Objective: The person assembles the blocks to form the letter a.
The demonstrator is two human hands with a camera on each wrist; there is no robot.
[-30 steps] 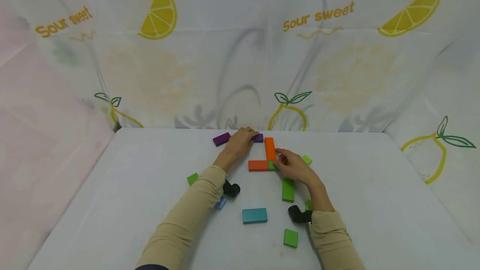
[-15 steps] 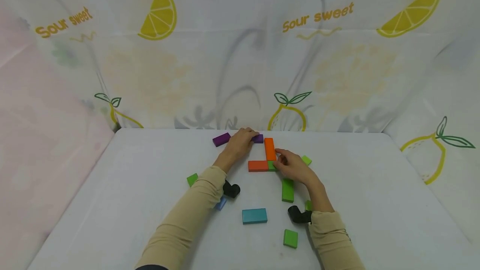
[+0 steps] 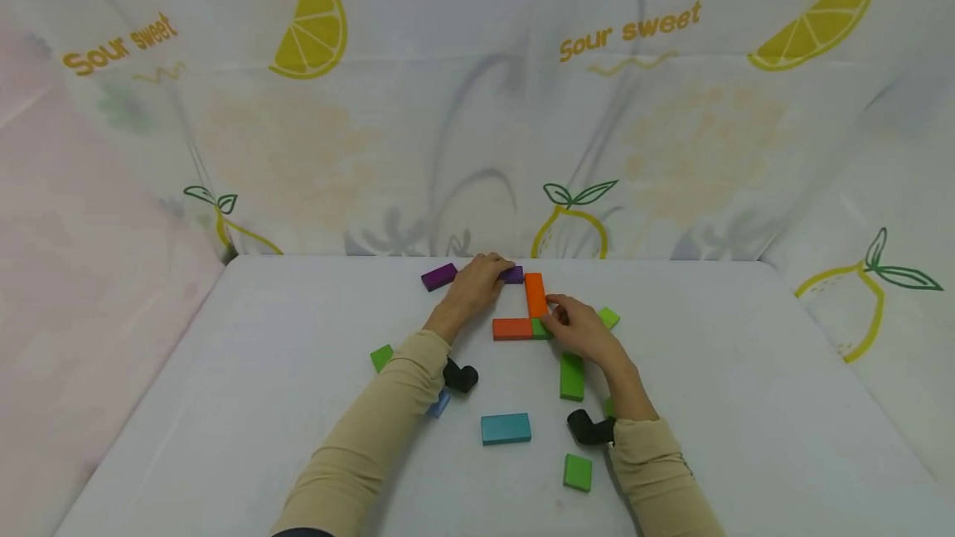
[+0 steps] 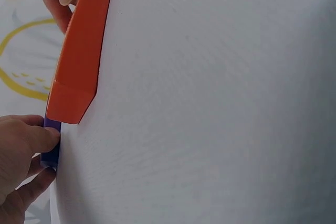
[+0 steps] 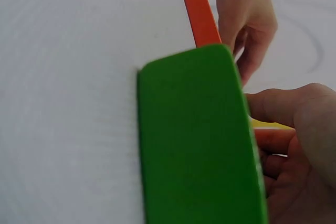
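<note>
At the back of the table my left hand (image 3: pixel 473 287) pinches a violet block (image 3: pixel 513 275); the left wrist view shows its thumb and fingers on that block (image 4: pixel 51 150). Just right of it stretches a long orange block (image 3: pixel 535 295). Its near end meets a small green block (image 3: pixel 539 329), which adjoins a red-orange block (image 3: pixel 511 329) lying crosswise. My right hand (image 3: pixel 585 330) is beside this corner, thumb at the green block and index fingertip at the orange block's right side. In the right wrist view its thumb and fingers stand apart behind a large green block (image 5: pixel 199 140).
A dark purple block (image 3: pixel 438 277) lies left of my left hand. Nearer are a teal block (image 3: pixel 506 429), a green square block (image 3: pixel 578 472), a blue block (image 3: pixel 439 403) partly under the left sleeve, and several other green blocks. A patterned cloth (image 3: pixel 477 106) hangs behind the table.
My right thumb and wrist have shifted very slightly. The left hand stays on the violet block, and the blocks keep their arrangement.
</note>
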